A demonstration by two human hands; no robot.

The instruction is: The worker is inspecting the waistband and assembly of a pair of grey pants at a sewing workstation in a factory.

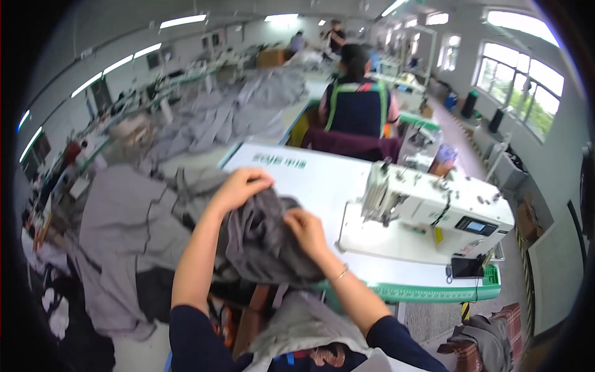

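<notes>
A bunched dark grey garment (257, 239) lies in front of me, over the near left edge of the white sewing table (328, 180). My left hand (243, 187) is closed on its upper side, with the fingers bent over the cloth. On the garment's right side, my right hand (305, 229) pinches a fold between thumb and fingers. The garment's folds hide its exact kind. To the right of my right hand stands a white sewing machine (434, 208), apart from the cloth.
Grey cloth pieces (124, 217) spread to the left, with more grey fabric (229, 111) heaped farther back. A phone (467, 268) sits at the table's green front edge. Ahead, a co-worker (357, 105) sits facing away. Cloth hangs over a checked seat (486, 341) at lower right.
</notes>
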